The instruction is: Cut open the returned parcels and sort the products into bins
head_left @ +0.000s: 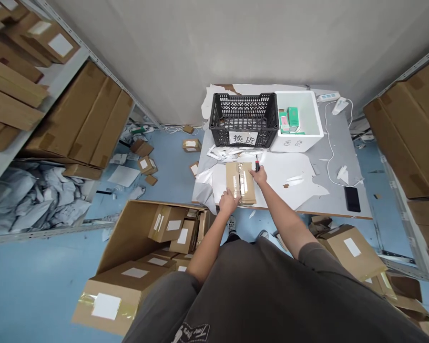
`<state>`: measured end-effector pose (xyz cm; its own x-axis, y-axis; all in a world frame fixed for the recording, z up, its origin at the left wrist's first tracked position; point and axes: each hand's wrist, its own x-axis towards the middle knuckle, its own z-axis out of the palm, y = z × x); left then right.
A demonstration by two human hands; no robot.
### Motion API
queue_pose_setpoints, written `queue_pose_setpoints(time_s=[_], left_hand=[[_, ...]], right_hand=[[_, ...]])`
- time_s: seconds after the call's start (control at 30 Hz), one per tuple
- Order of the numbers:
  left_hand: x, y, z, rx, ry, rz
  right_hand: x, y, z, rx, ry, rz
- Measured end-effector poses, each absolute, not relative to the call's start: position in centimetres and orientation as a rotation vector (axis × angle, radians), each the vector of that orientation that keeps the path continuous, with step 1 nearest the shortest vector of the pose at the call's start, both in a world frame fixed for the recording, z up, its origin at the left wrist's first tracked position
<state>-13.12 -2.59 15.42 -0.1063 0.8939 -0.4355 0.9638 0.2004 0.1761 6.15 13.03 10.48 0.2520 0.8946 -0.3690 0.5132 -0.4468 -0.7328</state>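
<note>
A small brown cardboard box (246, 179) with clear tape down its middle lies at the front of the table. My left hand (229, 202) grips its near left corner, with the fingers bent over the edge. In my right hand (260, 175) is a utility knife (257, 164) with a red and black handle, its tip pointing away from me. That hand is closed and sits at the box's right edge. Whether the blade is out is too small to tell.
Behind the box stand a black plastic crate (243, 124) and a white foam box (300, 143) holding green cartons (293, 118). A phone (352, 199) lies at the table's right. A large carton (110, 238) full of parcels stands left below. Shelves with cartons (82, 109) flank both sides.
</note>
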Motion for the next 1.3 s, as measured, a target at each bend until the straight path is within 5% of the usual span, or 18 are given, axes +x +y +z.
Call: queue_pose_setpoints(time_s=[0.43, 0.83, 1.3], left_hand=[[-16.9, 4.3, 16.3, 2.402, 1.051, -0.137], [-13.3, 4.9, 16.6, 2.283, 1.510, -0.166], [-10.4, 4.5, 16.1, 2.182, 1.714, -0.095]], right_hand=[[7.5, -0.7, 10.3, -2.063, -1.252, 1.165], [8.0, 12.3, 11.5, -1.927, -1.395, 1.164], [14.4, 5.0, 14.7, -1.840, -1.677, 1.387]])
